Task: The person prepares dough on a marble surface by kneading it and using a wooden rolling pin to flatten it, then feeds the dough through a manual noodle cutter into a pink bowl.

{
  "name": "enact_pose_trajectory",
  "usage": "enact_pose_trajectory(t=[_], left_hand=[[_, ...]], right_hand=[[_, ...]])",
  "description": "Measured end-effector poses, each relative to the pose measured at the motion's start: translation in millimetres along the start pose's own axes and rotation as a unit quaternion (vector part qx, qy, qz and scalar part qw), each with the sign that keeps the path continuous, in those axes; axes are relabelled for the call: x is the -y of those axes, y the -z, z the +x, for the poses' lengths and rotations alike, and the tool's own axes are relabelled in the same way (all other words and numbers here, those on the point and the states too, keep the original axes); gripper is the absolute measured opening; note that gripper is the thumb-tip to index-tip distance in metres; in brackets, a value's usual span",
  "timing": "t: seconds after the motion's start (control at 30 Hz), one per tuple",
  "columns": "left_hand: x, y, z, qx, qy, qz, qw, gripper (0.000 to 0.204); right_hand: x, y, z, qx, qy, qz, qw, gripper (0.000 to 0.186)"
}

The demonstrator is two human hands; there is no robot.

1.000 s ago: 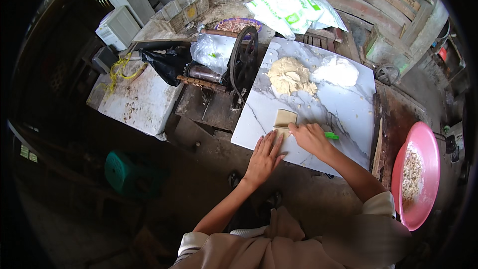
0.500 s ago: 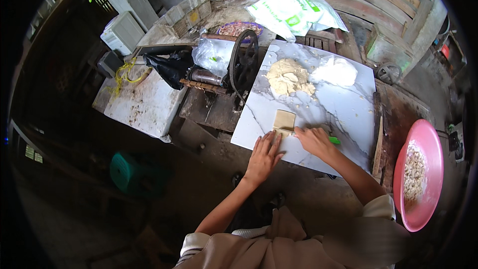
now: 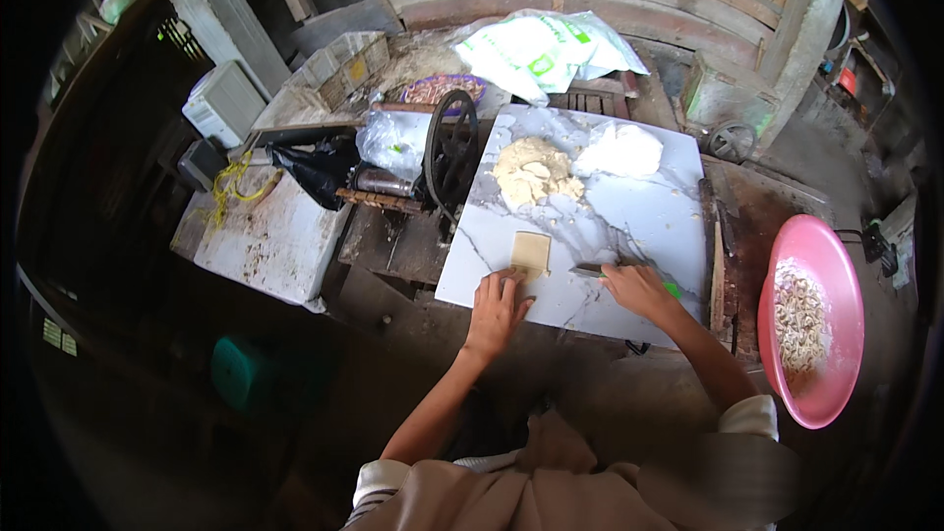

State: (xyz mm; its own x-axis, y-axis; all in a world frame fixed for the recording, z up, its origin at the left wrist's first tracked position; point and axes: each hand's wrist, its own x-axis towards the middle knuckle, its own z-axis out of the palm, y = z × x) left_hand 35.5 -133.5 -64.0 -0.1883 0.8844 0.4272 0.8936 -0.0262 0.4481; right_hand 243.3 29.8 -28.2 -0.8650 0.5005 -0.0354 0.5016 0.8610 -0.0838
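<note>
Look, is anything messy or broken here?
Nothing looks broken or spilled. The left hand presses the flat dough square, the right hand holds a green-handled knife, and the dough pile sits tidy on the marble board.

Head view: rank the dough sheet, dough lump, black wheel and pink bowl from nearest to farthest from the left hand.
From the left hand:
1. Dough sheet, touching the fingertips, just ahead.
2. Dough lump, farther ahead on the slab.
3. Black wheel, ahead and slightly left, close to the lump's distance.
4. Pink bowl, far right.
</note>
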Motion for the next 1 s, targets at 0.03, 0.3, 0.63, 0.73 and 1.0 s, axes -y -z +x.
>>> enact_pose_trajectory(t=[0.03,0.3,0.63,0.73,1.0], left_hand=[[2,-2,6,0.001,0.011,0.013,1.0,0.039],[37,-1,40,-0.019,-0.178,0.049,0.983,0.015],[49,16,87,-0.019,-0.093,-0.159,0.983,0.013],[62,7,115,-0.034,-0.056,-0.217,0.974,0.015],[91,-28,129,-0.031,-0.035,-0.198,0.979,0.018]], right_hand=[[-5,-7,-1,-0.056,-0.026,0.02,0.998,0.024],[-12,-44,25,-0.172,-0.192,-0.061,0.964,0.027],[33,-30,60,-0.191,-0.22,-0.046,0.955,0.035],[42,-41,78,-0.205,-0.163,0.011,0.965,0.039],[61,-37,105,-0.068,-0.179,0.169,0.967,0.053]])
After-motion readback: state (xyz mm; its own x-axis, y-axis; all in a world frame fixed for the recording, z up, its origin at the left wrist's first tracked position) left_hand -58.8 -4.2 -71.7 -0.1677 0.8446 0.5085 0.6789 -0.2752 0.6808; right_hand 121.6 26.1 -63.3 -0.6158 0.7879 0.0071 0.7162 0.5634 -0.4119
